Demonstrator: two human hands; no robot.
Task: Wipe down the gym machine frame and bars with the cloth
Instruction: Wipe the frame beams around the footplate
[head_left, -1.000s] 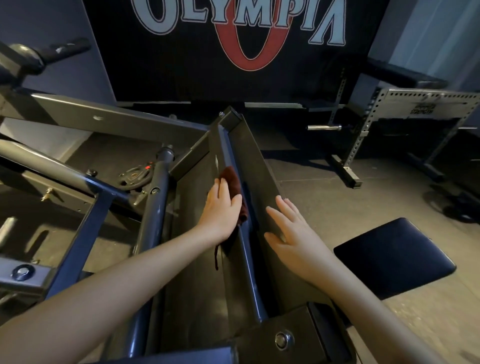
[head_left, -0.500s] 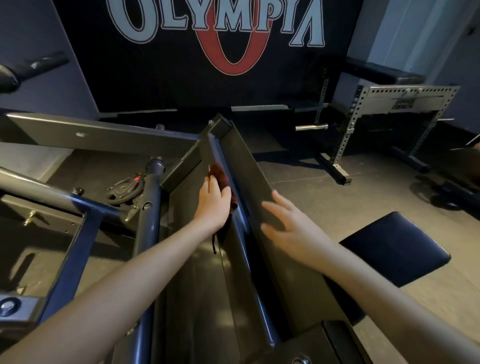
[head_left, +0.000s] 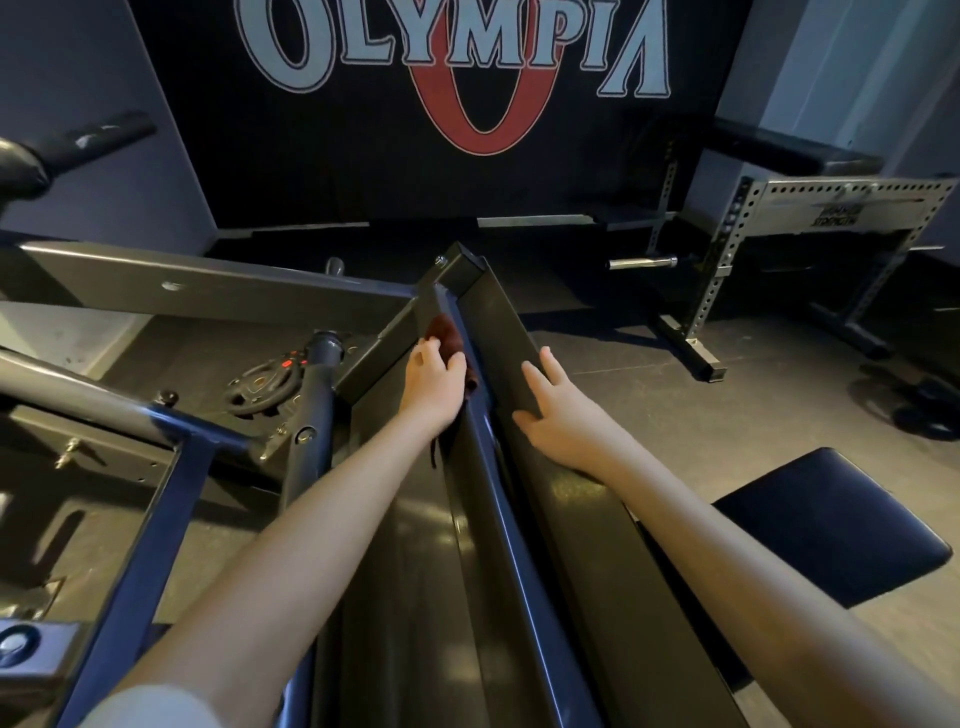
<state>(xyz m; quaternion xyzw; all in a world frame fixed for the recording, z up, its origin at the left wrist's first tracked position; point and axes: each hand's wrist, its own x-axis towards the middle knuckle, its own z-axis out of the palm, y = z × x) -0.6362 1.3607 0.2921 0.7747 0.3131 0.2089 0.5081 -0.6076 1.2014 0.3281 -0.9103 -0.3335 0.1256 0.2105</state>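
Dark gym floor (head_left: 675, 415) surrounds the machine frame (head_left: 501, 332); at centre the left hand (head_left: 434, 387) grips the red cloth (head_left: 445, 330) on its long beam, which runs up-frame to an end just beyond the cloth; the right hand (head_left: 558, 415), fingers spread, rests on the beam's right face

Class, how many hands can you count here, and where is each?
2. The left hand holds the cloth on the machine's inner rail; the right hand rests flat on the outer beam beside it. None seems hidden.
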